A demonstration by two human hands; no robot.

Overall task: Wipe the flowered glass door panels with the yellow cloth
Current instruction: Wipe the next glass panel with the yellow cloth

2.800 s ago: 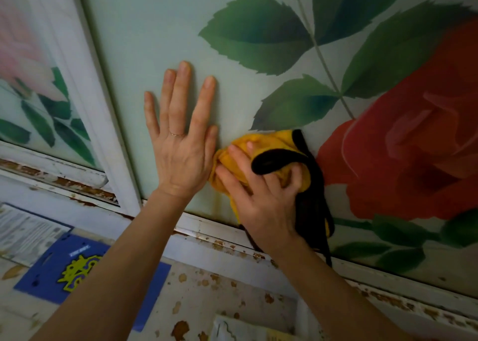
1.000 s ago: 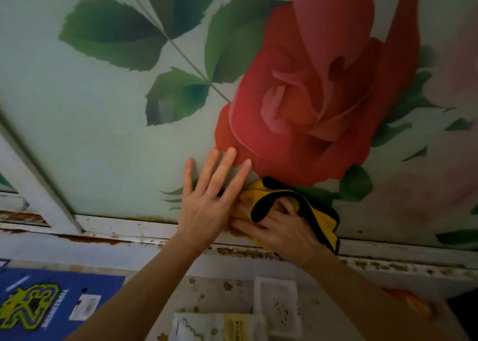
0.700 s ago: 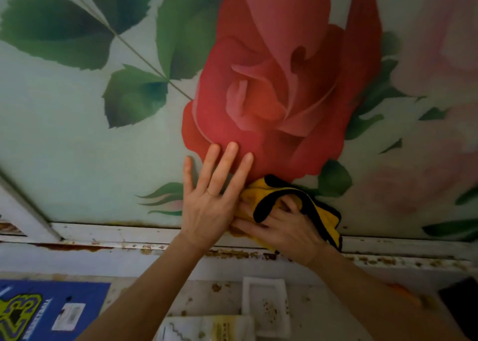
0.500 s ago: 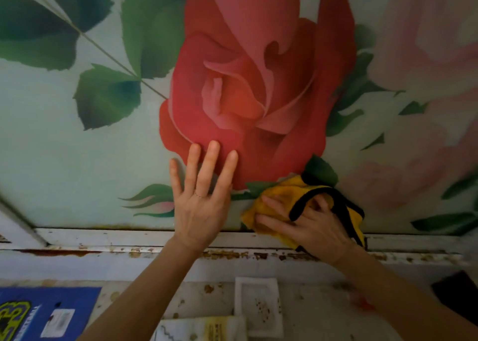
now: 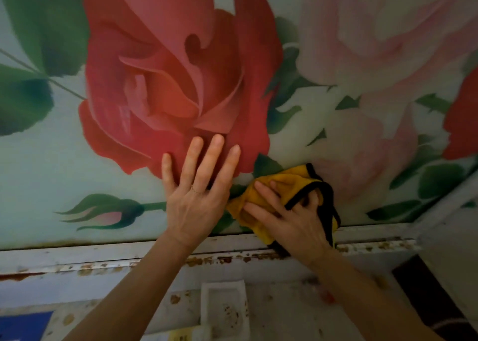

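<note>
Standing right behind them and honestly a few things bug me here; starting at the left, the pale stretch of the glass door panel (image 5: 38, 175) by the little rosebud (image 5: 108, 214) looks fine, but the bottom rail (image 5: 103, 256) under it is all rust and flaking paint. The left hand (image 5: 196, 198) is planted flat on the glass, fingers straight and slightly fanned over the lower edge of the red rose (image 5: 168, 82), holding nothing. That bare palm is my first worry; it's going to leave greasy prints, so that patch will need wiping again. If they're leaning real weight through it, an old pane in a tired frame might not love that either, though I can't tell how hard they're pushing.

Just to the right, nearly touching it, the right hand (image 5: 292, 224) has its fingers curled into the bunched-up yellow cloth (image 5: 289, 182), pressing it on the glass low down, next to the pink rose (image 5: 362, 159). The cloth's bottom corner hangs over the rail; that's the bigger risk I reckon. It could pick up rust flakes and drag them back across the glass, smearing or even scratching. The black-edged loop could also snag on the frame.

Far right, the corner by the upright (image 5: 445, 211) is tight; easy to skip.
</note>
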